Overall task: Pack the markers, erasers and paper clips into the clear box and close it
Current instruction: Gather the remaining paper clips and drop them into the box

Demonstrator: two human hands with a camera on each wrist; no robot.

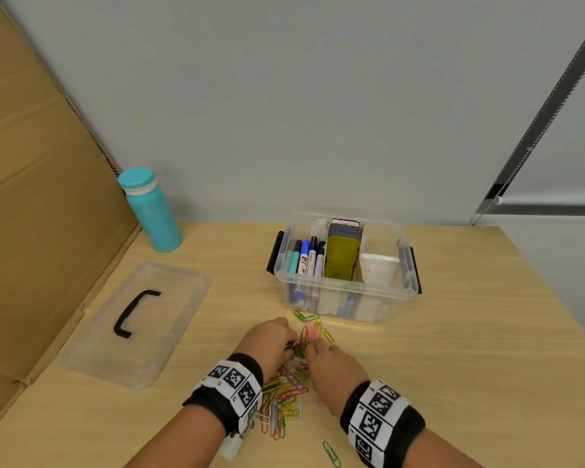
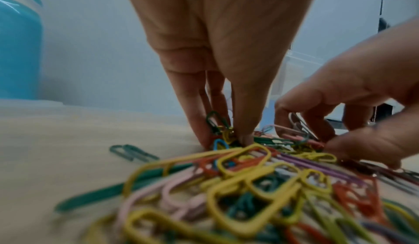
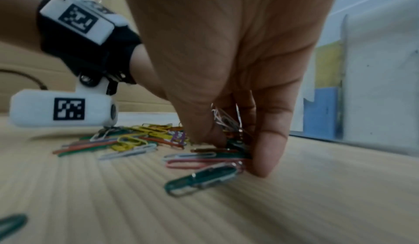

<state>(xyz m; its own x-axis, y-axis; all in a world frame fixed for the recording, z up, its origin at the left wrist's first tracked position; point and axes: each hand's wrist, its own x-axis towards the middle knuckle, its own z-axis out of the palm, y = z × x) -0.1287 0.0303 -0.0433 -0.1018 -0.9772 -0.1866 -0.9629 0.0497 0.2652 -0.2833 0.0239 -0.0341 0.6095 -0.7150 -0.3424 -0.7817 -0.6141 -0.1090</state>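
A heap of coloured paper clips (image 1: 286, 393) lies on the wooden table in front of the clear box (image 1: 347, 302). Markers (image 1: 306, 260) and erasers (image 1: 343, 251) stand inside the box. My left hand (image 1: 271, 339) has its fingertips down in the clips (image 2: 226, 136) and pinches a small bunch. My right hand (image 1: 331, 363) curls its fingers round several clips (image 3: 224, 122), thumb on the table. The hands nearly touch over the heap's far end. The clear lid (image 1: 139, 322) with a black handle lies flat at the left.
A teal bottle (image 1: 152, 211) stands at the back left. Cardboard (image 1: 41, 184) walls the left side. One green clip (image 1: 331, 453) lies apart near the front edge. A grey wall rises behind the box.
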